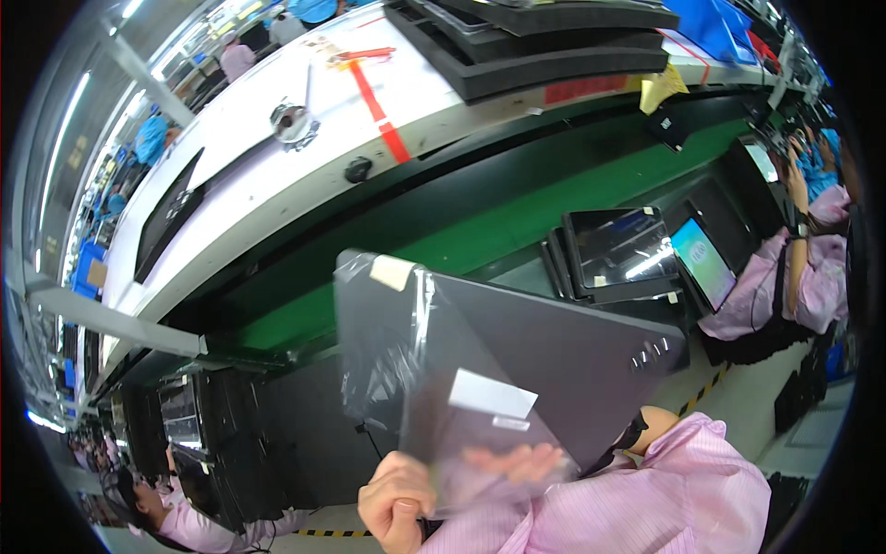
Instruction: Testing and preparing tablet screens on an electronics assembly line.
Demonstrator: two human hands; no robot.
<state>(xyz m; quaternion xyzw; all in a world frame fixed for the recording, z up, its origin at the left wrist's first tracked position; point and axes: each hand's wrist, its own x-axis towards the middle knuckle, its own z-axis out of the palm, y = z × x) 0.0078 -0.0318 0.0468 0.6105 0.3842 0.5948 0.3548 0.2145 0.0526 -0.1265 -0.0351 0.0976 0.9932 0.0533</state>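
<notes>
A large dark grey tablet-like device (554, 342) is held up at a tilt in front of me, with several small bright spots near its right corner. A clear plastic bag (383, 342) with a cream sticker covers its left part and sticks out past its left edge. A white label (492, 394) lies on the lower part. My left hand (399, 494) is closed on the lower left edge of the bag. My right hand (517, 462) grips the device's lower edge; its fingers show blurred through the plastic, and its wrist bears a black band.
A white bench (249, 175) curves across the far side, bearing black foam trays (563, 69), red tape and a tape roll (291, 120). Dark framed screens (618, 249) stack beyond the device. A co-worker in pink (775, 286) sits right beside a lit tablet (703, 263); another person (171, 512) is lower left.
</notes>
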